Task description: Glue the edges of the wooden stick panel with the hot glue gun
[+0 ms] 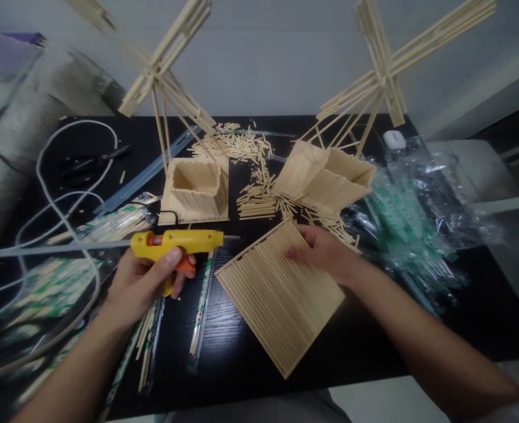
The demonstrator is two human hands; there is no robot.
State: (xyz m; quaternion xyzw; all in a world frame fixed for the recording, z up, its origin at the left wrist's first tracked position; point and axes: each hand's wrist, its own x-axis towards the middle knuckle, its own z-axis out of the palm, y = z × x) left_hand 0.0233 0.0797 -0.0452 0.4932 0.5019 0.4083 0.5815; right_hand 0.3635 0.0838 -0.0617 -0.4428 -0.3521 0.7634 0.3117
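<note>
My left hand [154, 273] is wrapped round a yellow glue gun [175, 241] with an orange trigger. Its nozzle points right, and a long glue stick [105, 245] sticks out of its back end. In my right hand [319, 252] is a square panel [281, 299] of thin wooden sticks set side by side, tilted above the table, with the thumb on its face. The nozzle tip is close to the panel's left upper edge; a gap shows between them. Behind stand two stick models with crossed blades: an upright one [198, 185] at left, a tipped one [325, 176] at right.
Loose cut sticks [237, 144] lie between the models on the black table [224, 352]. Packaged sticks [57, 288] and a white cord [43, 170] cover the left side, with black-handled pliers or scissors [83, 164] behind. Clear plastic wrappers [409, 217] and a white case [394, 140] lie right.
</note>
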